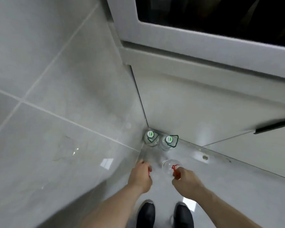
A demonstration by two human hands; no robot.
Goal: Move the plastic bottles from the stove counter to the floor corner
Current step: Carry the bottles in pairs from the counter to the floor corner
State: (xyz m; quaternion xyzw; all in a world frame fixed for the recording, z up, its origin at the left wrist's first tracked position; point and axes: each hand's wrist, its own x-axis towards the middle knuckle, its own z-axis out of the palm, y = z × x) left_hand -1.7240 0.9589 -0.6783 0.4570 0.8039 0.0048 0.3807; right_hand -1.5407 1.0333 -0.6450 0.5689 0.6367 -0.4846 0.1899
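Tiled wall (48, 79) at left. Left hand (141, 174) low by the wall's base, fingers curled round a clear bottle (149, 159), barely visible, red at the neck. Two green-capped bottles (150, 139) upright in the floor (220, 186) corner, side by side. Right hand (182, 176) pinched on the red cap of another clear bottle (169, 166). Cabinet door (204, 109) behind. Black shoes (146, 214) below.

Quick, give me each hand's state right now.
Left hand: closed on a clear plastic bottle with a red cap.
Right hand: closed on a clear plastic bottle with a red handle.
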